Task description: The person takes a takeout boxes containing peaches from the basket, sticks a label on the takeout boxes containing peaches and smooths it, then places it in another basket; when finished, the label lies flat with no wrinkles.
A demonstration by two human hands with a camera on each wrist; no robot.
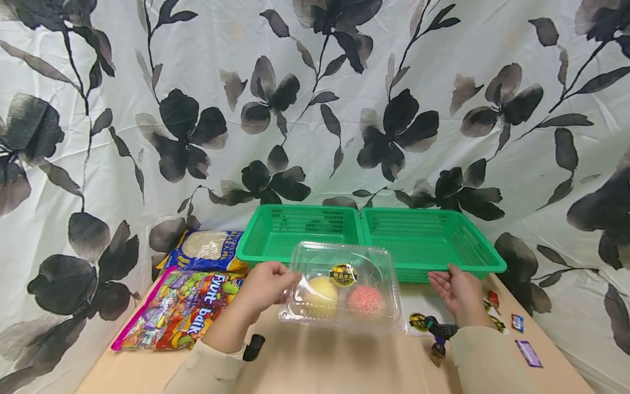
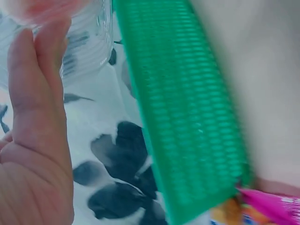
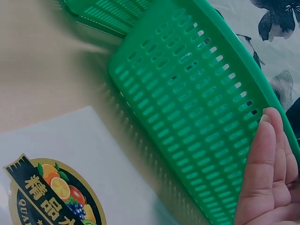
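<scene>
Floral cloth backing surface [image 1: 315, 366]. I'm gripping clear fruit box [image 1: 344, 287] with left hand [image 1: 266, 285], lifting it near green baskets [image 1: 423, 241]; right hand [image 1: 460, 293] hovering open, empty, ready.

The light wooden table [image 1: 320, 366] carries two green perforated plastic baskets [image 1: 374, 235], a colourful candy bag [image 1: 179, 309], a flatbread packet [image 1: 206, 249] and scattered small stickers [image 1: 528, 352].

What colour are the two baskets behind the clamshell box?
Both baskets are bright green, clearest in the head view.
</scene>
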